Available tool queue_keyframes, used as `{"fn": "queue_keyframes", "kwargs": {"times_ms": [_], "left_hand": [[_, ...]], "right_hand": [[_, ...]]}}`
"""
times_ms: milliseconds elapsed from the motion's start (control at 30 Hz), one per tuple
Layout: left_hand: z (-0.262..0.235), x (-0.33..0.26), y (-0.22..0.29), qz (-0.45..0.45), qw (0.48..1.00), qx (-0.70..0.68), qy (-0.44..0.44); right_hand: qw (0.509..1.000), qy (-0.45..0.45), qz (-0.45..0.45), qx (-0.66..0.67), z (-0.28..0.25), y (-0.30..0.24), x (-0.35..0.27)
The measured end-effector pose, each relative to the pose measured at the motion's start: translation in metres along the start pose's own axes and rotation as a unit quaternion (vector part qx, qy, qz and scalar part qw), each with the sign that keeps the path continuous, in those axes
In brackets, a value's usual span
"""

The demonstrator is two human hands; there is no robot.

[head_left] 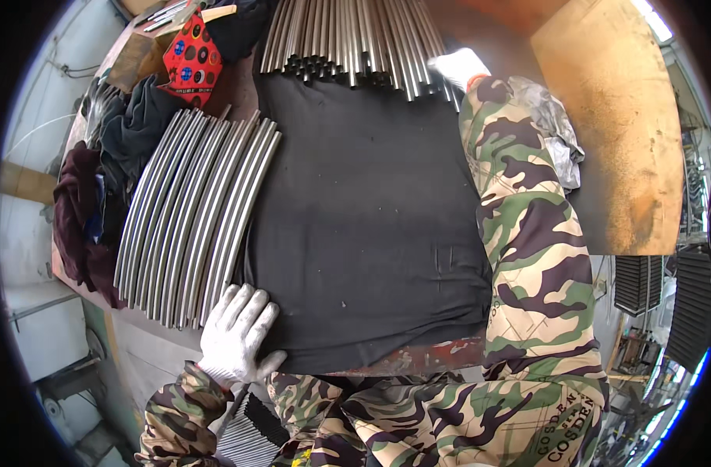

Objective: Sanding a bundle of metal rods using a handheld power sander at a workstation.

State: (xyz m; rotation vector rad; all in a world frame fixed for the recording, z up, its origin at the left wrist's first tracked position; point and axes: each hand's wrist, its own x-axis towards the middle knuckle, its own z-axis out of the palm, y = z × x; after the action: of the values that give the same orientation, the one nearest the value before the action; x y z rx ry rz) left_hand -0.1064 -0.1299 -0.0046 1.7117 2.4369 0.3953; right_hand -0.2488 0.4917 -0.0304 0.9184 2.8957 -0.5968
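My left hand (239, 333), in a white work glove smudged at the fingers, has its fingers stretched out and thumb apart. Its fingertips rest at the near ends of a row of shiny metal tubes (196, 218) lying side by side on the left. At the far right, my right hand (462, 68), also in a white glove, reaches to the edge of a large pile of metal tubes (348, 39). Its fingers are blurred and partly hidden, so a grip on a tube cannot be made out. Between both groups a black cloth (371, 202) covers the table.
A brown board (612, 132) stands at the right, with crumpled silvery plastic (562, 148) beside it. On the left lie dark rags (137, 117), a maroon cloth (79, 226) and a red patterned box (193, 62). The table's worn red edge (425, 358) shows in front of me.
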Motion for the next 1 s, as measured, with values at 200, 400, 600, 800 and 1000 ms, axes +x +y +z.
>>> {"fn": "queue_keyframes", "kwargs": {"times_ms": [200, 400, 600, 800, 1000], "left_hand": [[0.007, 0.003, -0.002, -0.003, 1.0, -0.011, -0.001], [0.006, 0.007, -0.002, 0.008, 1.0, -0.01, 0.007], [0.003, 0.002, -0.001, -0.002, 1.0, -0.011, -0.003], [0.004, 0.006, -0.001, 0.003, 1.0, -0.009, -0.006], [0.001, 0.011, 0.001, -0.004, 1.0, -0.023, -0.013]], "right_hand": [[0.99, 0.04, -0.081, -0.106, 0.002, -0.01, -0.021], [0.982, -0.017, -0.06, -0.178, -0.011, 0.001, 0.01], [0.99, 0.008, -0.02, -0.139, -0.008, -0.013, 0.002], [0.987, 0.03, 0.023, -0.158, 0.007, 0.001, 0.018], [0.95, 0.034, -0.149, -0.271, 0.012, 0.041, 0.055]]}}
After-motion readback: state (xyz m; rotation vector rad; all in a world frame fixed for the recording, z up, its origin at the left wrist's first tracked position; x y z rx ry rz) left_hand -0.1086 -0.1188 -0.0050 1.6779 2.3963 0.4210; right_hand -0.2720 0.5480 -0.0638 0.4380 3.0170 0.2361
